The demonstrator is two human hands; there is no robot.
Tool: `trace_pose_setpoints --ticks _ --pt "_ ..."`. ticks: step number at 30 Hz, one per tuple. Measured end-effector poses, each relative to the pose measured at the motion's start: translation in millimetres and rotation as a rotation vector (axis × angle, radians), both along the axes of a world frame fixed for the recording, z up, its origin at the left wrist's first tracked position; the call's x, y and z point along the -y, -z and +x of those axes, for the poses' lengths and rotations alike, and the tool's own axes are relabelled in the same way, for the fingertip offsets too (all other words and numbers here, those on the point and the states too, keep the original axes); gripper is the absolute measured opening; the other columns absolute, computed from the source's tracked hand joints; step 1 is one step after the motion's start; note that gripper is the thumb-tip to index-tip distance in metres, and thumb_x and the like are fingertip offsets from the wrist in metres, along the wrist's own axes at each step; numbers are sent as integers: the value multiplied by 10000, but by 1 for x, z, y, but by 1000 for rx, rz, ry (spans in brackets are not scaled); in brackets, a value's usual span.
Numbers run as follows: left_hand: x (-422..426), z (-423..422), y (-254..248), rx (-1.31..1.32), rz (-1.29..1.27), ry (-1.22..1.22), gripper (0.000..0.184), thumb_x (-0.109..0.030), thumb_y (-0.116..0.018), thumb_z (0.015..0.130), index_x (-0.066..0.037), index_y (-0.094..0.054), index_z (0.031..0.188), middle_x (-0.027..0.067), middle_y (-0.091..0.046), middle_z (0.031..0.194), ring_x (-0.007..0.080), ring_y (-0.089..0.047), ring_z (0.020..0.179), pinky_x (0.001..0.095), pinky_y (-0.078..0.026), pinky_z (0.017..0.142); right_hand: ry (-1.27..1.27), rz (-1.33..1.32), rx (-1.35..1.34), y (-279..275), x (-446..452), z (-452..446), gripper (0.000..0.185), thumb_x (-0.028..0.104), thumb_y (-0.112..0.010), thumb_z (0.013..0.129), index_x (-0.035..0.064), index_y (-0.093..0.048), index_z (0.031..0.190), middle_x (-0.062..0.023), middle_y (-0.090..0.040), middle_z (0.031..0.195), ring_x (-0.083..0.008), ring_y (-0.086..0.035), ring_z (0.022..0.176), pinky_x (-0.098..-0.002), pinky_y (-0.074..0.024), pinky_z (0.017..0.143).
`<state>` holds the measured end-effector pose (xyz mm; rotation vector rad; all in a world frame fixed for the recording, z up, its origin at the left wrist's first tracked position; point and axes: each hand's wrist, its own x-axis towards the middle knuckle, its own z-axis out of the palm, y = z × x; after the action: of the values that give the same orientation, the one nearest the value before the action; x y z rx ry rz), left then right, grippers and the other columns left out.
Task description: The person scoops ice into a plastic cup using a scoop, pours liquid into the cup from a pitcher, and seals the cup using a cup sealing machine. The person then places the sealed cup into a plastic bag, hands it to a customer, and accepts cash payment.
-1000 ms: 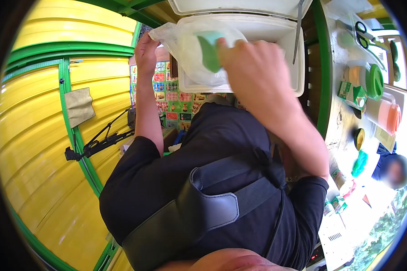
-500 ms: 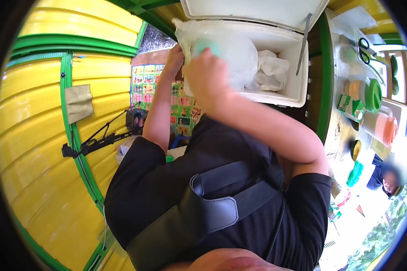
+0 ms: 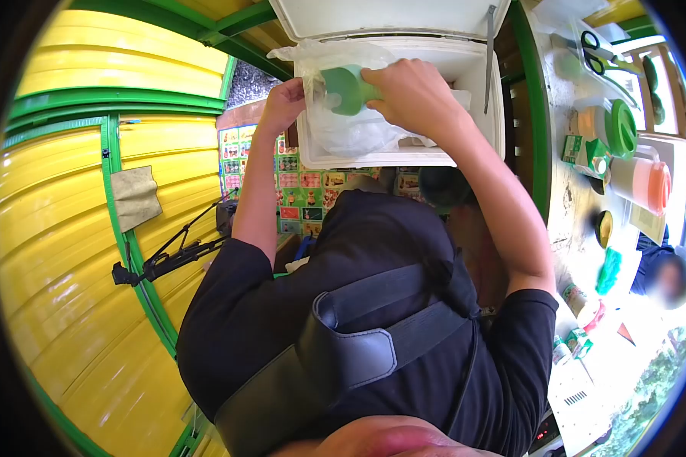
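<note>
My right hand [image 3: 419, 95] is closed on a green cup [image 3: 346, 91], tilted with its mouth to the left, inside an open white cooler box [image 3: 476, 152]. A clear plastic bag [image 3: 331, 139] lies in the cooler around and under the cup. My left hand [image 3: 283, 107] is at the cooler's left rim, its fingers closed on the edge of the plastic bag. The cooler's lid [image 3: 389, 17] stands raised behind it. What is inside the bag is hard to make out.
To the right, a counter carries scissors [image 3: 593, 53], a green-lidded jar [image 3: 623, 129], a carton [image 3: 587, 156] and a pink-and-clear pitcher [image 3: 648, 183]. Another person [image 3: 663, 274] is beyond it. A black tripod-like stand [image 3: 168, 263] leans by the yellow wall [image 3: 61, 251] on the left.
My right hand has moved right and turned with the green cup, which now shows more fully. The bag's bulging part looks lower and flatter. My left hand stays at the cooler's left edge.
</note>
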<state>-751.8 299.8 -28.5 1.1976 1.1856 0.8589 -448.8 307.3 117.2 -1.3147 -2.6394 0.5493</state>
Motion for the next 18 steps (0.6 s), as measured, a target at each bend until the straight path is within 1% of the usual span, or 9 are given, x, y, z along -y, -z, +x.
trace_pose_setpoints --ticks 5,7,9,12,14,15,16,17,18 --pt "0 -11 13 -107 64 -26 341 -30 -743 914 2 -671 1246 63 -737 1124 126 -685 1021 286 -549 937 166 -108 -233 10 24 25 423 306 -799 830 102 -752 1197 -184 -710 773 -391 -683 749 -479 -545 734" --pt "9 1 -4 -133 58 -65 320 -47 -739 921 0 -673 1230 60 -735 1114 127 -681 1022 300 -549 931 212 -113 -307 23 33 31 405 310 -798 829 85 -760 1164 -190 -705 750 -394 -681 727 -483 -545 725" --pt "20 11 -29 -157 52 -97 300 -65 -736 927 -1 -676 1214 56 -732 1105 127 -676 1022 314 -548 926 287 -135 -413 38 43 34 511 352 -814 819 99 -733 1256 -193 -724 795 -395 -694 736 -475 -557 741" --pt "22 26 -35 -657 318 -388 283 -140 -688 960 9 -674 1200 73 -716 1134 163 -658 1064 371 -552 908 358 -173 -527 52 57 40 523 380 -817 821 92 -734 1249 -190 -740 846 -374 -722 779 -454 -571 767" --pt "18 -14 2 -472 323 -483 334 -203 -678 954 19 -672 1204 108 -691 1175 218 -658 1076 390 -561 887 503 -323 -506 37 73 47 536 400 -826 816 94 -735 1246 -194 -753 935 -354 -740 843 -437 -577 795" --pt "12 -33 22 -337 307 -530 363 -235 -673 952 24 -672 1206 125 -679 1195 245 -658 1082 399 -565 876 467 -116 -674 60 80 52 533 413 -830 811 109 -740 1240 -193 -754 944 -348 -737 858 -435 -573 801" --pt "5 -46 34 -214 325 -591 393 -267 -668 949 29 -671 1208 142 -666 1215 273 -658 1089 409 -570 865 489 -236 -670 49 86 59 545 429 -835 806 104 -743 1233 -192 -752 945 -359 -725 858 -445 -566 791" --pt "-6 -61 40 -123 380 -647 424 -298 -663 946 33 -671 1211 160 -654 1236 300 -658 1095 418 -574 855 481 -141 -700 51 92 68 539 440 -840 800 104 -754 1213 -197 -747 927 -376 -711 821 -448 -560 759" --pt "4 -16 -21 -191 442 -799 413 -318 -682 928 45 -690 1125 169 -668 1142 286 -677 994 415 -573 826 477 -75 -767 49 100 76 530 443 -852 787 112 -766 1192 -199 -740 891 -387 -700 791 -445 -556 735"
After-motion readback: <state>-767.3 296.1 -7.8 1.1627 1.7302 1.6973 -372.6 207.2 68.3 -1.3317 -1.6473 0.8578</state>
